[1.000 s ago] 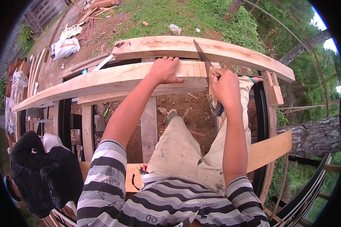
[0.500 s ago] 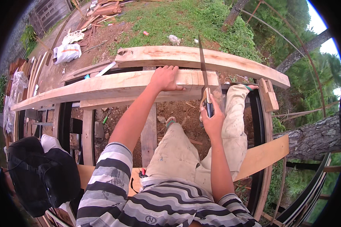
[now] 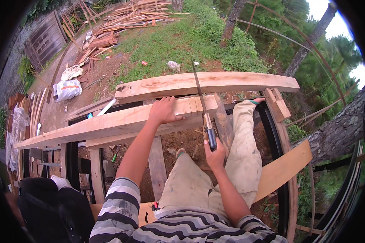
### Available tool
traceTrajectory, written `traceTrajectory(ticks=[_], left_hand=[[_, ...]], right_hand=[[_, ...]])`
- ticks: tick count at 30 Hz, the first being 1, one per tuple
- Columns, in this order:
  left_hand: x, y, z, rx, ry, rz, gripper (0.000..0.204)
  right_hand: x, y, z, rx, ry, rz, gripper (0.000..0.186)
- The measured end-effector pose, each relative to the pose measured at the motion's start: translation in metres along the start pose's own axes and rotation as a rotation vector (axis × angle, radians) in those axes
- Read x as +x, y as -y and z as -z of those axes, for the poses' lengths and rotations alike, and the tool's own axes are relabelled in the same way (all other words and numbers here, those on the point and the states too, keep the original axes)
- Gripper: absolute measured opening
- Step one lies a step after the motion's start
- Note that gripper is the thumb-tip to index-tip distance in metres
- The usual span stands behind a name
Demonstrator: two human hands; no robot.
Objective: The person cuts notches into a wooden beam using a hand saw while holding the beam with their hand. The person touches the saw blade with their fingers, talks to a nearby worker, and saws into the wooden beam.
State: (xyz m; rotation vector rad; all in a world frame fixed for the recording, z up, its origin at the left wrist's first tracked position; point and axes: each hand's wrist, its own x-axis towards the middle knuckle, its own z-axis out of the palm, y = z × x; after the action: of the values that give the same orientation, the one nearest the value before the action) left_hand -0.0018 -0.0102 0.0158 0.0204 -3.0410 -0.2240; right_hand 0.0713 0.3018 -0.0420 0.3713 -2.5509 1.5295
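My left hand (image 3: 165, 111) grips the near pale timber beam (image 3: 69, 129), fingers over its top and thumb along the near face. Several cross lines mark the beam near its right end. My right hand (image 3: 215, 153) is closed on the handle of a handsaw (image 3: 200, 92), whose long blade points away from me across the beam's right end, right of my left hand. Behind lies another long timber (image 3: 263, 81), and a further piece (image 3: 109, 141) sits under the near beam. My right leg (image 3: 242, 162) is stretched up to the frame's right end, its foot by the upright piece.
A wooden frame (image 3: 96, 170) bears the timbers above bare soil. A black bag (image 3: 48, 208) sits lower left; a plywood board (image 3: 282, 174) juts out at right. Plank piles (image 3: 121, 20), white sacks (image 3: 67, 90) and a tree trunk (image 3: 332, 137) surround the frame.
The saw has been drawn back toward me and straightened, my right hand moving down and leftward. My left hand stays on the beam. The view has tilted up, so the scene sits lower.
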Motion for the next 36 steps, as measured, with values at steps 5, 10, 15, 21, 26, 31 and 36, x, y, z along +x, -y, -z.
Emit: traceTrajectory(ticks=[5,10,15,21,26,31,36], left_hand=[[-0.006,0.002,0.0,0.057,0.045,0.036,0.101],[0.0,0.003,-0.001,0.037,0.052,0.037,0.098],[0.004,-0.007,0.004,0.101,0.063,0.027,0.098],[0.009,-0.017,0.003,0.135,0.111,0.078,0.098],[0.007,-0.01,-0.003,0.154,0.139,0.089,0.102],[0.009,0.001,-0.011,0.141,0.164,0.08,0.11],[0.018,-0.003,-0.006,0.119,0.21,0.099,0.112]], right_hand=[[0.048,0.06,0.006,0.48,0.073,-0.174,0.027],[0.066,0.028,0.002,0.375,0.11,-0.051,0.039],[0.059,0.029,-0.003,0.321,0.046,-0.007,0.039],[0.061,0.018,0.001,0.291,0.065,-0.05,0.033],[0.054,0.025,0.002,0.332,0.014,0.003,0.031],[0.052,0.023,-0.005,0.355,-0.004,0.034,0.033],[0.054,0.032,0.008,0.352,0.025,-0.024,0.032]])
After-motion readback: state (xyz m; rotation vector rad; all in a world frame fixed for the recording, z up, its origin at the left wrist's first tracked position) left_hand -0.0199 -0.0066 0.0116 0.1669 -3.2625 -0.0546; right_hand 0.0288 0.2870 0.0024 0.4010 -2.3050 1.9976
